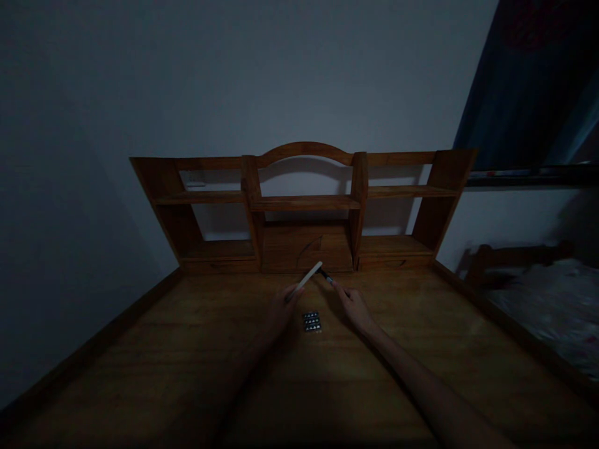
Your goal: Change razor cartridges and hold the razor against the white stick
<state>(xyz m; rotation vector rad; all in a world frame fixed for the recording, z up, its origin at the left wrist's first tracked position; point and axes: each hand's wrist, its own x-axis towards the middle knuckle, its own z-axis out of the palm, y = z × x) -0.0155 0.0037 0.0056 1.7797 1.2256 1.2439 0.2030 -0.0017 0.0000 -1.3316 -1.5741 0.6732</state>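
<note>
My left hand [286, 304] is closed around the lower end of a pale, flat, round-ended stick [311, 272], which slants up to the right. My right hand [352, 305] grips a slim, dark, pen-like tool [327, 277] with a lighter band. The tool's dark tip meets or lies very near the stick's upper end; the dim light hides whether they touch. On the desk between my forearms lies a small dark block [312, 322] with rows of whitish marks. Its kind I cannot make out.
A wooden desk [196, 330] spreads beneath my hands, with raised edges at both sides. Along its back stands a wooden shelf unit [306, 203] against a pale wall. To the right are a dark curtain [533, 93] and a heap of crumpled, whitish material [556, 299].
</note>
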